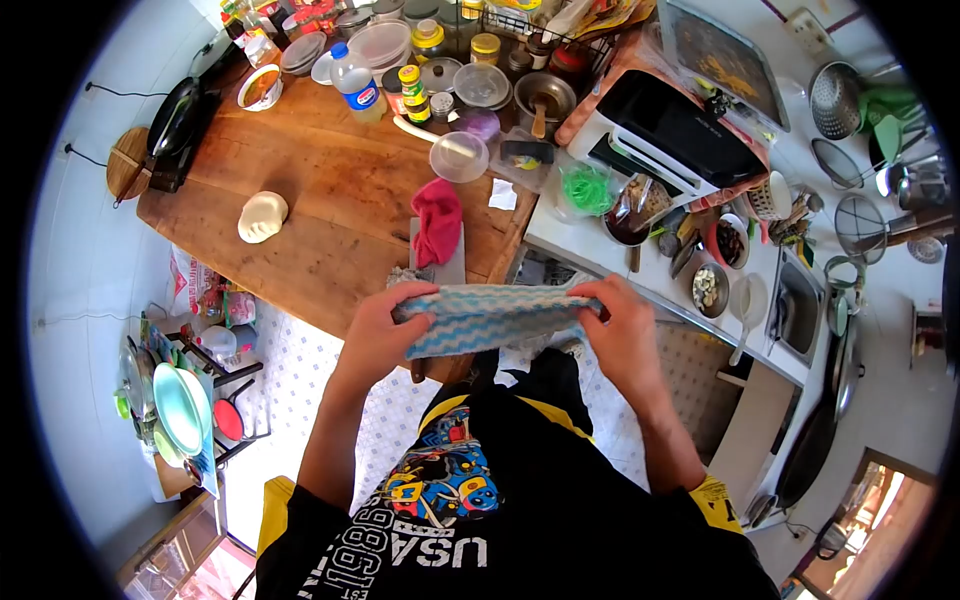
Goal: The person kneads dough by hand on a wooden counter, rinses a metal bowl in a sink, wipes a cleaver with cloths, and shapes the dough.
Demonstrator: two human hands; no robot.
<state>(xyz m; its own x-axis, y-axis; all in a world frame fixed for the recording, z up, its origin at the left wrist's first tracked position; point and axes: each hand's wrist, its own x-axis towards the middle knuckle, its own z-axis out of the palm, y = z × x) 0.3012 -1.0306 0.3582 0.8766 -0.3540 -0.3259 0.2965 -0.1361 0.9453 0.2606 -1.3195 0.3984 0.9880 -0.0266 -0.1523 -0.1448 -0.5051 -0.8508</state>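
Left hand [385,332] and right hand [620,325] each grasp one end of a blue-and-white striped cloth [490,322], pinched between thumb and fingers, stretched in front of the black shirt [545,480] near the wooden table [335,180], where a red cloth [437,218] and pale dough lump [262,217] lie apart.

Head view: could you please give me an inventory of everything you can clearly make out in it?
Wooden table: one, brown, left of centre
Striped cloth: one, blue and white, lower centre
Dough lump: one, cream, table's left
Pinkish-red cloth: one, table's near edge
Bottle: one, blue-capped, table's far side
Counter: one, white, right
Oven-like appliance: one, black and white, upper right
Sink: one, metallic, far right
Smaller items: too many to count, mixed colours, mostly around the edges
Left hand: one, bare, cloth's left end
Right hand: one, bare, cloth's right end
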